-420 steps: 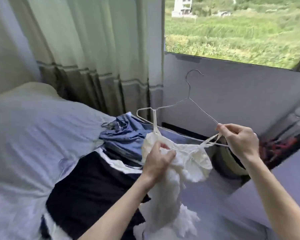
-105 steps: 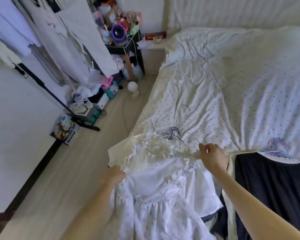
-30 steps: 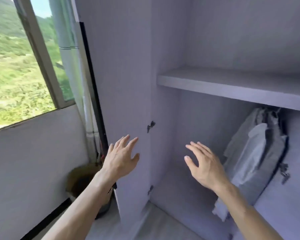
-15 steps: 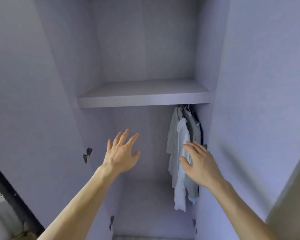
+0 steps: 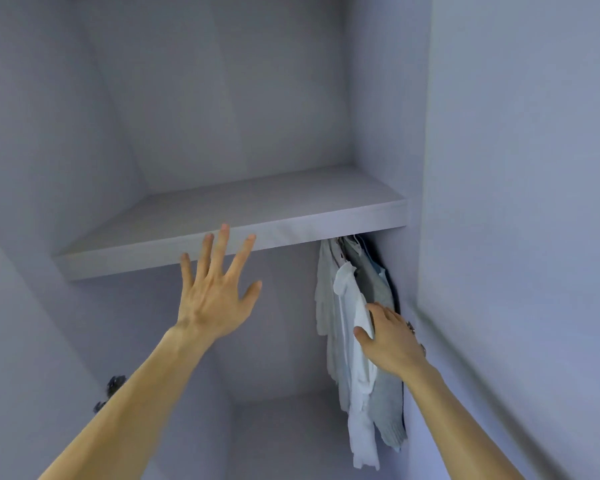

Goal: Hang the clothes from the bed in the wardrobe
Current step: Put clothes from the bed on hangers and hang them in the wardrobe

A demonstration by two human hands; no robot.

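I face the inside of a pale lilac wardrobe. Several hung clothes [image 5: 355, 341], white, light blue and grey, dangle under the shelf [image 5: 229, 233] at the right side of the lower compartment. My right hand [image 5: 390, 341] lies with straight fingers against the side of these clothes. My left hand [image 5: 215, 292] is raised, fingers spread, holding nothing, its fingertips in front of the shelf's front edge. The hanging rail is hidden behind the shelf.
The wardrobe's right wall [image 5: 516, 202] stands close beside the clothes. A dark hinge [image 5: 113, 386] sits on the left wall. The left part of the lower compartment [image 5: 274, 341] holds no clothes. The bed is out of view.
The view tilted up a little. My left hand rose toward the shelf edge. My right hand moved in against the hung clothes. Earlier I held a white dress on a hanger by the bed.
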